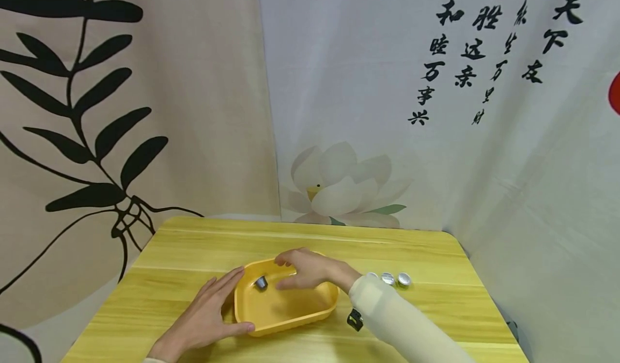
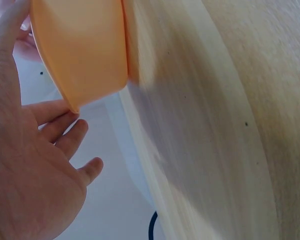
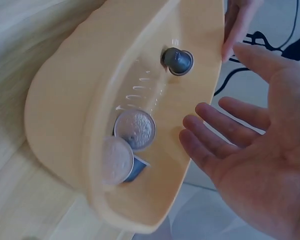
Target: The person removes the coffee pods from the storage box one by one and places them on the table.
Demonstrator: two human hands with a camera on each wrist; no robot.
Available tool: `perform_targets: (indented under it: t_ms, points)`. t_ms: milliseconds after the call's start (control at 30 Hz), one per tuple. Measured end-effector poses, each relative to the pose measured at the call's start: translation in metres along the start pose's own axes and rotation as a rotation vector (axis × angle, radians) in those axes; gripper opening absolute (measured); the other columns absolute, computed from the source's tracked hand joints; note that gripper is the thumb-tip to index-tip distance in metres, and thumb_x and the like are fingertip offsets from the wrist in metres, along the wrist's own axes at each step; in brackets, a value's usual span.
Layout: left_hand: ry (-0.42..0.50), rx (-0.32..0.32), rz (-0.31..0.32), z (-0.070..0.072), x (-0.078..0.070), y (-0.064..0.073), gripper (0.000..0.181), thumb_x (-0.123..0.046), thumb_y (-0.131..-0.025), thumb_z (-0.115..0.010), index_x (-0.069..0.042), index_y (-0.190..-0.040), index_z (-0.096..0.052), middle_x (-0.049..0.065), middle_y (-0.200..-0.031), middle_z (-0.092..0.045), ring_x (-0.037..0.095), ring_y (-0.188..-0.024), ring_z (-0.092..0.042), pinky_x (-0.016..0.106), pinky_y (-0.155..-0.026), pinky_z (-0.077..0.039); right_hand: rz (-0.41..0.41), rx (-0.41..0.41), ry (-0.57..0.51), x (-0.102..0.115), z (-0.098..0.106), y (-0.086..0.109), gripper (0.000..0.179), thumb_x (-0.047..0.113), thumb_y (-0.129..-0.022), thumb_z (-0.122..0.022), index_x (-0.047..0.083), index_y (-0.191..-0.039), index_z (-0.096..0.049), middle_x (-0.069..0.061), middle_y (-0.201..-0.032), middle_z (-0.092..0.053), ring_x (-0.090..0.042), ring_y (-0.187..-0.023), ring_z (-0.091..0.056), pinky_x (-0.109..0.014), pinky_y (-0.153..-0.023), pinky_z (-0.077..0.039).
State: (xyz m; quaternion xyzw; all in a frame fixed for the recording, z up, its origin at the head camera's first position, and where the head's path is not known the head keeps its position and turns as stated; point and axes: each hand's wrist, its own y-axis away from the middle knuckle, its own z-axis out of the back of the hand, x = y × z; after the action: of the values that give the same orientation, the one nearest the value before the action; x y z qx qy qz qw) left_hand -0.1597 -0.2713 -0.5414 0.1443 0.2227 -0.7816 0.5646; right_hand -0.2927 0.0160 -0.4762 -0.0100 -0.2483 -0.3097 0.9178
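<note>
An orange-yellow plastic bin stands on the table. Along its left end, my left hand touches the rim with fairly straight fingers, its thumb at the front corner; in the left wrist view the hand lies against the bin's outer side. Over the bin, my right hand has its fingers spread, with nothing visible in them. In the right wrist view, the bin holds a dark coffee capsule and two capsules with silver lids, one lid partly behind the other capsule.
Right of the bin, foil-lidded capsules stand in a row on the wooden table, one partly hidden by the right sleeve. A small black object shows beside that sleeve. Printed curtains hang behind the table.
</note>
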Motion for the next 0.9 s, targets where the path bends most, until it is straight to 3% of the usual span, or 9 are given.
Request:
perform_targets:
  t_ms: [300,633,900]
  points:
    - [0.004,0.001,-0.005,-0.001,0.000,0.000,0.127,-0.081,-0.082,-0.087,-0.005,-0.173,-0.044,0.016,-0.180,-0.046,0.046,-0.161,-0.052,0.081,-0.129,-0.035,-0.020,0.055,0.071,0.014,-0.009,-0.016,0.068,0.050,-0.108,-0.075,0.013,-0.163,-0.060,0.000,-0.161,-0.069,-0.019,-0.148,-0.066,-0.035,-0.127,-0.054]
    - [0.001,0.009,0.009,0.000,0.000,0.000,0.128,-0.086,-0.082,-0.083,-0.007,-0.174,-0.043,0.015,-0.181,-0.045,0.047,-0.161,-0.050,0.082,-0.128,-0.037,-0.018,0.085,0.090,0.019,-0.017,-0.030,0.065,0.045,-0.108,-0.077,0.012,-0.163,-0.060,-0.001,-0.160,-0.070,-0.016,-0.140,-0.072,-0.030,-0.118,-0.060]
    - [-0.001,-0.002,0.001,-0.001,0.001,0.001,0.127,-0.086,-0.082,-0.083,-0.007,-0.174,-0.044,0.014,-0.181,-0.046,0.046,-0.161,-0.051,0.081,-0.128,-0.038,-0.002,0.115,0.039,0.019,-0.025,-0.039,0.062,0.040,-0.109,-0.078,0.015,-0.162,-0.060,0.000,-0.155,-0.073,-0.017,-0.137,-0.072,-0.031,-0.114,-0.062]
